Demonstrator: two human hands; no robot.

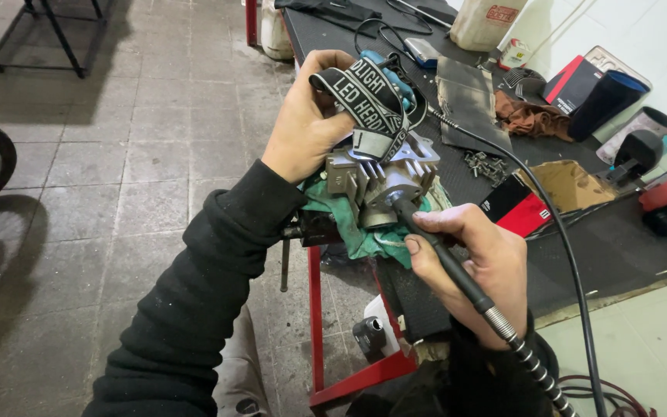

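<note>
A finned grey metal engine part (384, 179) is seen resting on a green rag (364, 232) at the near corner of the dark workbench (619, 247), and everything else is placed around it. At its upper left side the left hand (306, 123) is closed around a headlamp (386, 77) and its grey printed strap (364, 96), which hangs down over the top of the part; the lamp appears to be aimed into the part. Just below and to the right of the part, the right hand (476, 266) is wrapped pen-fashion around the black handpiece of a flexible-shaft rotary tool (445, 259), whose tip is pushed into a round opening on the part's lower face. The tool's cable (557, 232) runs off behind the part across the bench. The work inside the opening is judged to be under way rather than finished: the bit is hidden in the bore, so how much has been ground or cleaned cannot be told. Loose bolts (486, 164) lie to the right of the part, so reassembly seems not yet begun.
</note>
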